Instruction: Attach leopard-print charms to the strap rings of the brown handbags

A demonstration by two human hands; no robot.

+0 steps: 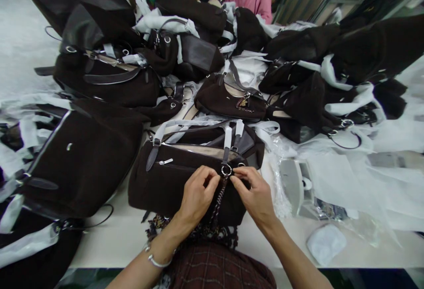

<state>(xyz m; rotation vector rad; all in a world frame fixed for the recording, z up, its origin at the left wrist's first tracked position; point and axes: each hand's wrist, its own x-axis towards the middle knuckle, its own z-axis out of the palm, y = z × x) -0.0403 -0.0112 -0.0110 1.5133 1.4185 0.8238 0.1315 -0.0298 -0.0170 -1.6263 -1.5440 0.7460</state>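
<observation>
Handbag [172, 183] at table [126, 236] edge, bags [82, 156] crowding; left hand [197, 196], right hand [253, 194] grips pinch ring [226, 170].

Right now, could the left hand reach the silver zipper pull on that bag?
Probably yes: the zipper pull lies bare on the bag, close beside the left hand, nothing lying between.

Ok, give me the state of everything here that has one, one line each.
Left hand, pinched on the braided strap at its top end.
Right hand, pinched on the metal ring.
Brown handbag, lying flat, top open.
Front zip, closed.
Handles, wrapped in white paper.
</observation>
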